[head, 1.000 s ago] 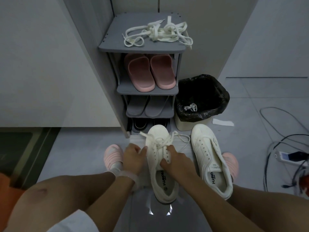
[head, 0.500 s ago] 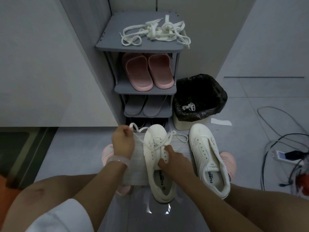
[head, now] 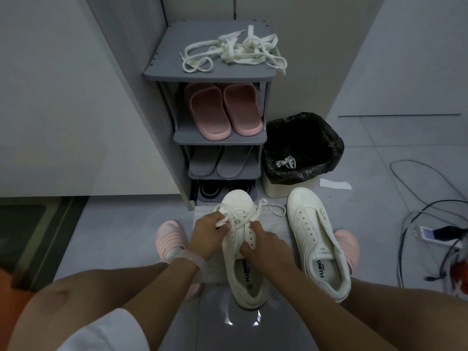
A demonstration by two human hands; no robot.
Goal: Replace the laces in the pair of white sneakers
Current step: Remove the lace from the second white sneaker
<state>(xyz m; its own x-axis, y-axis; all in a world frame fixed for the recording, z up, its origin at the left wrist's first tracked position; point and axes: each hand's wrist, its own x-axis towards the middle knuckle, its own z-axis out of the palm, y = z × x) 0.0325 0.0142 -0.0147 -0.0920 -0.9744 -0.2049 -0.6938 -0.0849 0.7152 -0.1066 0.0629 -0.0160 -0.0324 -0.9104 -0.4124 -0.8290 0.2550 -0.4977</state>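
Head view: left hand [head: 207, 230] pinching lace [head: 243, 216]; right hand [head: 263, 243] gripping sneaker [head: 247, 262]. Risk: lace snagging if yanked.

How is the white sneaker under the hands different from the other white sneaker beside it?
The sneaker being worked on has a lace in its front eyelets; the other sneaker has bare eyelets. The first is touched by the left hand, which pinches the lace, and the right hand; the second lies untouched. Both are white, with toes toward the shoe rack.
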